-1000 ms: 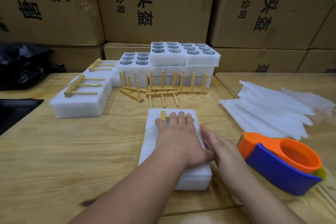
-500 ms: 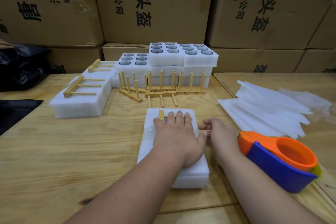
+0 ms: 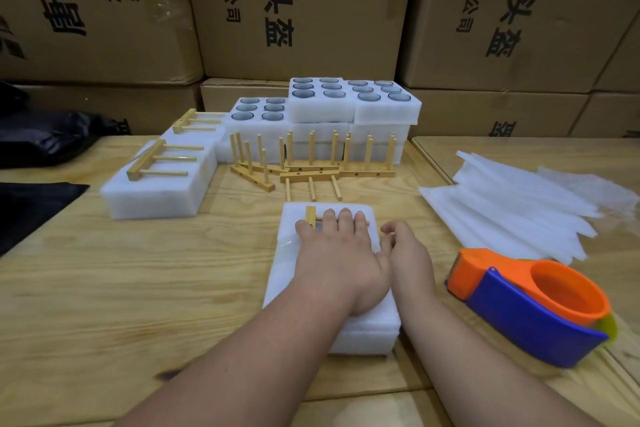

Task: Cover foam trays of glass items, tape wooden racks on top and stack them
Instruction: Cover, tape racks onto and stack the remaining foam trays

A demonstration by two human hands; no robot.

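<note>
The covered foam tray [image 3: 332,288] sat near the tabletop's [image 3: 138,288] front edge, wooden rack [image 3: 311,217] on top. Left hand [image 3: 337,253] lay flat, fingers straight, pressing the rack down. Right hand [image 3: 405,250] was beside the tray, fingers curled; couldn't tell if it pinched tape. If that press eased, I'd guess the rack slides off-center before it's taped.

The left hand [image 3: 341,258] is covering most of the wooden rack [image 3: 310,217] (only its far-left end is showing).
</note>
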